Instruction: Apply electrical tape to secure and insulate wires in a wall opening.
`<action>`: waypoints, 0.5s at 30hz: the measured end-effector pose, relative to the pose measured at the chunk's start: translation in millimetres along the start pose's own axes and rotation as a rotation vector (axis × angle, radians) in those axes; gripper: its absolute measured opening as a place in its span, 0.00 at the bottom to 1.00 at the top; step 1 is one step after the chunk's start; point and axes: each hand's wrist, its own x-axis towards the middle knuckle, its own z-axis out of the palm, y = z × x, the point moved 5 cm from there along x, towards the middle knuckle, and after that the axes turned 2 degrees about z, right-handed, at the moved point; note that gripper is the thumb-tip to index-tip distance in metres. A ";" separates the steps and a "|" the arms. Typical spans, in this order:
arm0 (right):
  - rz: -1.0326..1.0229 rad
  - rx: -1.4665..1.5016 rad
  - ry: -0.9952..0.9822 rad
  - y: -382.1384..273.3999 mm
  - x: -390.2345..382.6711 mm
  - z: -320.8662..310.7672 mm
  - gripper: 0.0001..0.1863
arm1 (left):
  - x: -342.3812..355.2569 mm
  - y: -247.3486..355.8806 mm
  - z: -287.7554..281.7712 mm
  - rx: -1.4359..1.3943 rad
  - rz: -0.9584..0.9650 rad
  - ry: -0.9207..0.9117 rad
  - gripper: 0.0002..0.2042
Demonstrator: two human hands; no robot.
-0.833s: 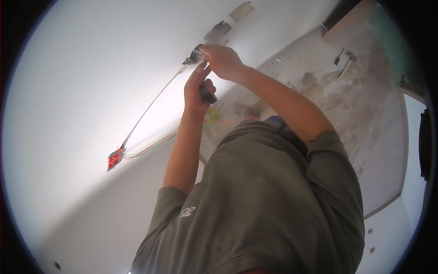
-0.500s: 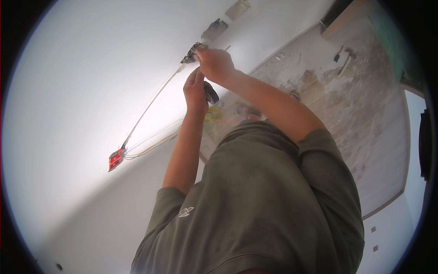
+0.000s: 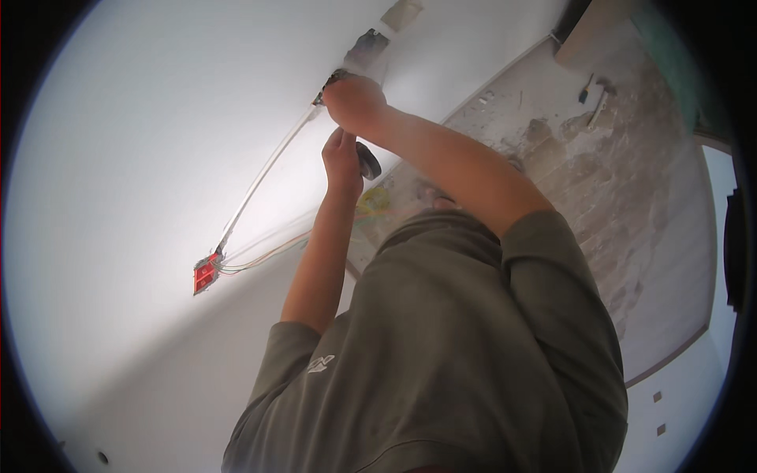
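My left hand (image 3: 342,164) is closed on a roll of black tape (image 3: 368,161), which sticks out on the right side of the fingers. Just above it, my right hand (image 3: 355,104) is closed at a dark, rough hole (image 3: 334,78) in the white wall. Its fingertips are hidden, so what they pinch cannot be made out. A white conduit (image 3: 264,176) runs along the wall from this hole down to a red double junction box (image 3: 206,273) at the left. Thin coloured wires (image 3: 268,254) trail from the box toward the right, behind my left forearm.
Farther up the wall are a grey patch (image 3: 367,49) and a beige one (image 3: 403,14). A hammer (image 3: 601,104) and a small dark-handled tool (image 3: 586,89) lie on the dusty, stained floor (image 3: 607,197). A yellow coil (image 3: 374,201) lies below my hands.
My right hand has moved slightly left and turned, its back now covering the fingers more. My left hand has shifted slightly down and right with the tape roll.
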 end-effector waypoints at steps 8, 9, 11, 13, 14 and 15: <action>0.296 0.404 0.246 28.9 2.1 22.7 0.16 | -2.4 -3.5 -3.5 -0.139 -0.038 -0.017 0.15; 0.301 0.485 0.175 32.1 1.3 17.5 0.20 | -4.9 -5.4 -10.1 -0.141 -0.043 -0.009 0.15; 0.326 0.643 0.056 39.1 -2.4 13.0 0.18 | -7.2 -8.1 -17.4 -0.124 -0.052 -0.041 0.15; 0.338 0.893 -0.063 49.9 -3.9 14.4 0.16 | -5.1 -12.1 -24.9 -0.137 -0.087 -0.082 0.14; 0.343 1.146 -0.183 47.9 -4.6 19.6 0.13 | -4.1 -14.7 -28.0 -0.165 -0.108 -0.070 0.15; 0.345 1.146 -0.185 46.7 -6.7 21.1 0.13 | -3.2 -17.2 -30.6 -0.192 -0.128 -0.058 0.15</action>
